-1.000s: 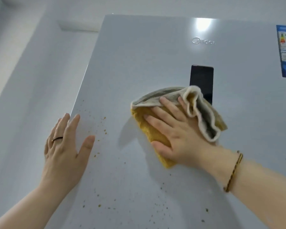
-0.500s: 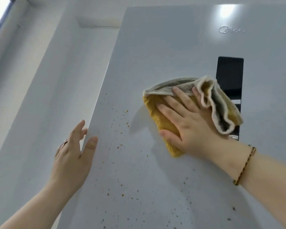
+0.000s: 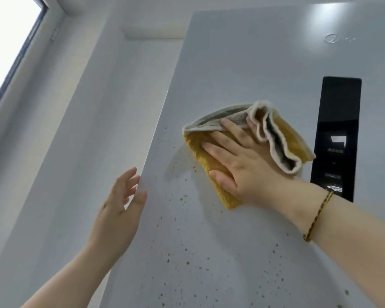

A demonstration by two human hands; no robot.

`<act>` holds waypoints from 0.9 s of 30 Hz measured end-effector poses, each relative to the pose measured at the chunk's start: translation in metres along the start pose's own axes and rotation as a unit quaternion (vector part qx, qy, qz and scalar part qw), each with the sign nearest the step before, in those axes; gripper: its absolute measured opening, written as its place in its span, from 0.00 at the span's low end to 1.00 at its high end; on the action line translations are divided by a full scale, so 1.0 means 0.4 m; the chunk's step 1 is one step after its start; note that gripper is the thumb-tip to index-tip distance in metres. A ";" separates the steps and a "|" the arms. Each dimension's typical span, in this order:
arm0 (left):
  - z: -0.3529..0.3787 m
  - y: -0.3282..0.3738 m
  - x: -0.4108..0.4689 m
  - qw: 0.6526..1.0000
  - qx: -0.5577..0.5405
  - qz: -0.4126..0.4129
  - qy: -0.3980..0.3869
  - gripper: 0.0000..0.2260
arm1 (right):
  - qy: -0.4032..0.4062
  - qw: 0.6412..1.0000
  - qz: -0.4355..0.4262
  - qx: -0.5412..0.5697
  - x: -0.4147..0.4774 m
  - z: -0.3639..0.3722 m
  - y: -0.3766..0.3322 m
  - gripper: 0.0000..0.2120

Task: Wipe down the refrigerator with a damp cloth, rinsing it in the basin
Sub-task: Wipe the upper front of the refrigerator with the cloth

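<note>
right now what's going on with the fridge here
A person is wiping the refrigerator door. The right hand presses a folded yellow and grey cloth flat against it, just left of the black control panel. The left hand is open at the door's left edge, thumb on the front. Brown specks are spattered over the door below and left of the cloth, not yet wiped. No basin is in view.

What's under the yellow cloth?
The white fridge door; the right hand presses the yellow cloth flat on it. Brown specks show nearby; any beneath are hidden.
</note>
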State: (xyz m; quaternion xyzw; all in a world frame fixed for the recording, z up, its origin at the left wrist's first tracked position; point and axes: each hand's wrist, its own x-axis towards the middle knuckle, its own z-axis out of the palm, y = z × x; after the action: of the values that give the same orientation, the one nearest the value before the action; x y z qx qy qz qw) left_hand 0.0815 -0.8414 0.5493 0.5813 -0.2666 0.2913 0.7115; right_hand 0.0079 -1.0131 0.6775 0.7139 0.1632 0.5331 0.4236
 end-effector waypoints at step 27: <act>-0.051 -0.050 -0.034 0.985 -0.107 -0.109 -0.078 0.14 | -0.109 0.961 0.246 -0.068 0.070 -0.067 0.004 0.35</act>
State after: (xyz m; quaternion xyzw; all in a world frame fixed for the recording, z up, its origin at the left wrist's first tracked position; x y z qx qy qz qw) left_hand 0.0874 -0.8260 0.5226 0.5487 -0.2855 0.1355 0.7740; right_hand -0.0059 -0.9833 0.6982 0.7556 -0.1013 0.5494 0.3419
